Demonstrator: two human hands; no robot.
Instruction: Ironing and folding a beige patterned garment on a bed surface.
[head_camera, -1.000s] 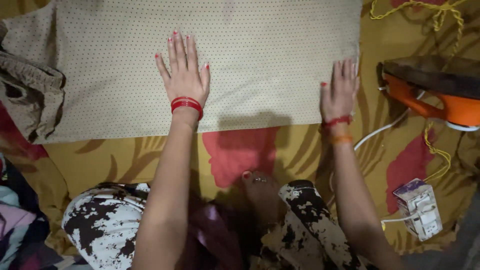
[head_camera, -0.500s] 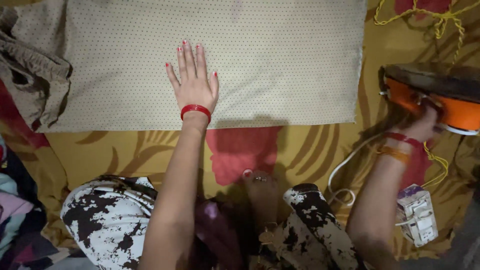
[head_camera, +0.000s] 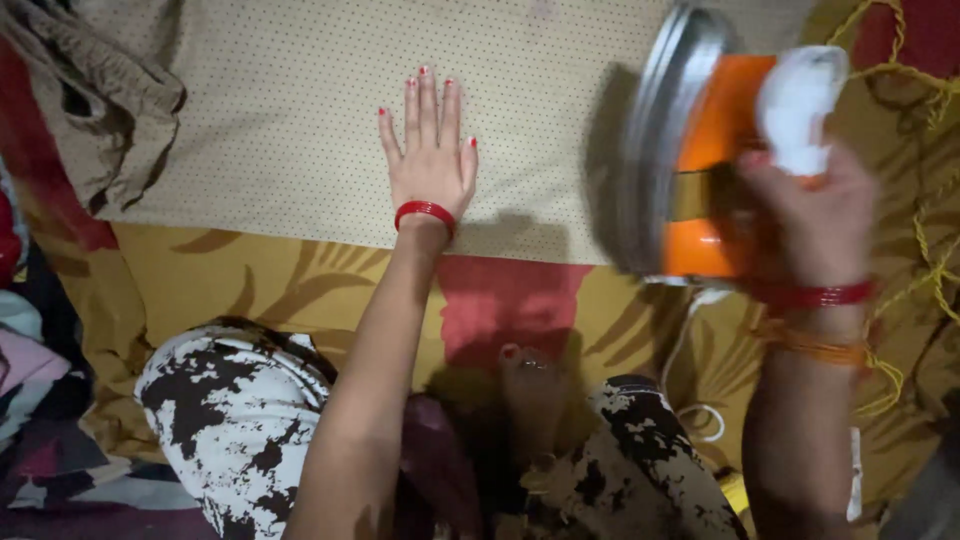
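Note:
A beige dotted cloth (head_camera: 300, 110) lies spread flat on a yellow and red patterned sheet (head_camera: 250, 280). My left hand (head_camera: 430, 160) rests palm down on the cloth near its front edge, fingers apart, a red bangle at the wrist. My right hand (head_camera: 815, 215) grips the handle of an orange and white electric iron (head_camera: 700, 150) and holds it tilted in the air above the cloth's right part, its silver soleplate facing left. The iron is blurred by motion.
A crumpled brown garment (head_camera: 110, 100) lies at the cloth's upper left. A white cord (head_camera: 690, 390) trails under the iron and a yellow rope (head_camera: 925, 250) runs along the right. My knees in black and white trousers (head_camera: 220, 400) fill the bottom.
My right hand left the cloth, reached right to the iron, took hold of it and lifted it over the cloth's right part. My left hand stayed flat on the cloth.

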